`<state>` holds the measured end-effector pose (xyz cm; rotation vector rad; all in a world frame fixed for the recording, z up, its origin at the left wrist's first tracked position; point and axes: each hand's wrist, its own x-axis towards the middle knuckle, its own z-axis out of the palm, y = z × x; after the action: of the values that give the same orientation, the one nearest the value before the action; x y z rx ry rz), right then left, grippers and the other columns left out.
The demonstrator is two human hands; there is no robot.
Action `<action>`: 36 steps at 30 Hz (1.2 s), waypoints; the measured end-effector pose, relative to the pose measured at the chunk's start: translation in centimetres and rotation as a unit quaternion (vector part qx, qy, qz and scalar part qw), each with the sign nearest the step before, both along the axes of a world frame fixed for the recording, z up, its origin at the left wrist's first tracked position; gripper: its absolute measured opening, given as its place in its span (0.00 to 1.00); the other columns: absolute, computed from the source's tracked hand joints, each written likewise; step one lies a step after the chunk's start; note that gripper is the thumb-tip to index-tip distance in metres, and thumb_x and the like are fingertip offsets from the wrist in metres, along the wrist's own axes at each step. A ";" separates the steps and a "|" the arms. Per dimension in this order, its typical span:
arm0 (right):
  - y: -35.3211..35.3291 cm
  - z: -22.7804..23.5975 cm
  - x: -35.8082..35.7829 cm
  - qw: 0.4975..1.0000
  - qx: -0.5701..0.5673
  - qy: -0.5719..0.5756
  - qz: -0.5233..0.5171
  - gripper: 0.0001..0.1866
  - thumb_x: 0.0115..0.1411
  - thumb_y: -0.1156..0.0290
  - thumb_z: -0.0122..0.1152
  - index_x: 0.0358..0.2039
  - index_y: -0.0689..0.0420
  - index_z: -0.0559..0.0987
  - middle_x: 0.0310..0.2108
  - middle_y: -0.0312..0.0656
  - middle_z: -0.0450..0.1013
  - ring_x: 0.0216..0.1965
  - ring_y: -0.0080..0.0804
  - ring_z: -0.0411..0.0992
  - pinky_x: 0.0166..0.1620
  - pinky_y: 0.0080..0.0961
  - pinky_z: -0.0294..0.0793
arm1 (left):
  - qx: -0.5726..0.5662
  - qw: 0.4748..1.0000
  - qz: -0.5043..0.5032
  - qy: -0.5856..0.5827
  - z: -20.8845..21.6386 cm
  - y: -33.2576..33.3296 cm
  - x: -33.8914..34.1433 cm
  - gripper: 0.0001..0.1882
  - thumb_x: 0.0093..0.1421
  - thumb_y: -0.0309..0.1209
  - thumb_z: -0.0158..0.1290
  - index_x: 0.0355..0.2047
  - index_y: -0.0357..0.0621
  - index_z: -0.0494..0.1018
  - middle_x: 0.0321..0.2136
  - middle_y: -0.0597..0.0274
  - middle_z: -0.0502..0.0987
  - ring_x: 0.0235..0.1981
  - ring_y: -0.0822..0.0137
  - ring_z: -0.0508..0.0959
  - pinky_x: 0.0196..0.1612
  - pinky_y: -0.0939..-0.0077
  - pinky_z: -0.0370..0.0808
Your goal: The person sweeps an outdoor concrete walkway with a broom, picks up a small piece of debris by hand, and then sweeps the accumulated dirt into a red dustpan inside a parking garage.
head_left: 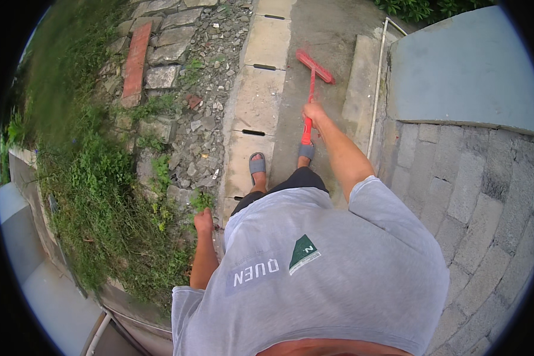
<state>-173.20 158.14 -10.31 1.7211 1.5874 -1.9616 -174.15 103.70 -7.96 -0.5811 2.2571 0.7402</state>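
My right hand [314, 111] is wrapped round the handle of a red broom [312, 86], held out ahead of me at the end of my outstretched arm. The broom's wide head [315, 66] is over the grey concrete path, slanting down to the right. Its handle runs back toward my right foot, where the thicker red end shows below my hand. My left hand [203, 220] hangs at my left side, beside the weeds, fingers curled in with nothing visible in them.
Slotted concrete drain covers [261, 98] run along the path's left side, under my left slipper [257, 163]. Rubble [210, 89] and green weeds [110, 207] lie farther left. A white pipe [378, 83] and a grey block wall [469, 196] border the right.
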 end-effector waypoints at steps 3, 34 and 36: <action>-11.1 2.0 -1.2 0.997 0.028 -0.004 0.071 0.31 0.48 0.81 0.46 0.56 0.63 0.59 0.18 0.42 0.65 0.14 0.30 0.65 0.14 0.30 0.63 | -0.020 1.000 0.010 -0.002 -2.2 -2.6 1.5 0.20 0.53 0.41 0.49 0.20 0.32 0.71 0.15 0.53 0.72 0.15 0.61 0.71 0.19 0.62 0.71; -29.0 14.6 47.3 0.677 -0.233 0.062 -0.695 0.07 0.54 0.72 0.47 0.22 0.51 0.61 0.10 0.30 0.58 0.08 0.20 0.57 0.10 0.16 0.57 | 0.090 0.897 -0.432 -0.031 -4.7 14.4 -8.9 0.18 0.53 0.40 0.47 0.20 0.34 0.70 0.17 0.56 0.69 0.14 0.61 0.67 0.14 0.63 0.65; -29.2 11.4 48.5 0.658 -0.223 0.081 -0.715 0.11 0.53 0.71 0.48 0.17 0.51 0.60 0.08 0.31 0.57 0.08 0.21 0.57 0.10 0.17 0.58 | 0.067 0.907 -0.412 -0.057 -4.3 15.1 -8.0 0.18 0.53 0.40 0.48 0.22 0.34 0.71 0.17 0.57 0.70 0.15 0.61 0.68 0.15 0.63 0.67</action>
<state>-124.71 128.91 1.08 2.7898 -0.8231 -2.5227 -182.19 118.79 -12.28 0.3918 2.0397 0.3959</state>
